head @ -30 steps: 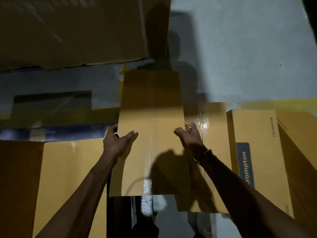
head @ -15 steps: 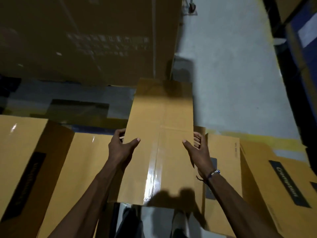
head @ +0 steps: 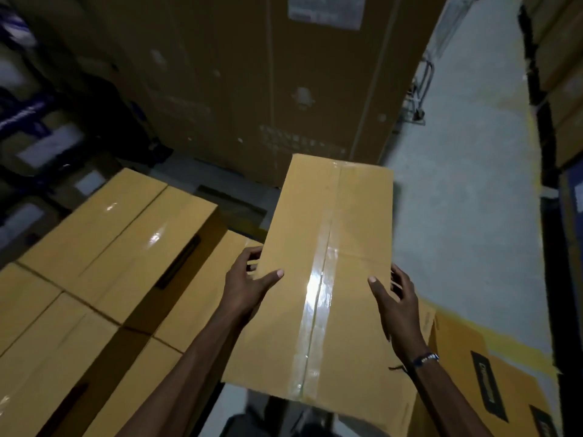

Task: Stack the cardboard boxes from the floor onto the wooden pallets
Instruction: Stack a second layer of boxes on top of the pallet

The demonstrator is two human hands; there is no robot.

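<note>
Carrying a long cardboard box [head: 328, 279] at about waist height, the person has one hand on each of its long sides. The left hand [head: 249, 288] grips the left edge, thumb laid across the top face and fingers curled underneath; the right hand [head: 394, 307] grips the right edge the same way, thumb on top, fingers wrapped over the side. A bracelet [head: 426, 359] sits on the right wrist.

The box's long axis runs from near to far, tilted slightly rightward at the far end, with a strip of clear tape [head: 318, 298] along its middle seam. It is lifted clear of everything (nothing visibly supports it but the two hands).

What the next move turns on, as I judge it: the stacked boxes [head: 104, 247] lie to the left of the carried box and lower, their top faces just beside the left forearm. So the left hand is the nearer one to the stack, and the box would need to swing leftward, probably turning to line up with the stack's seams. No pallet wood shows beneath them; it is hidden. More branded boxes [head: 492, 392] rest on the floor [head: 467, 200] at near right, and a tall dark carton [head: 284, 83] stands at the far side.
</note>
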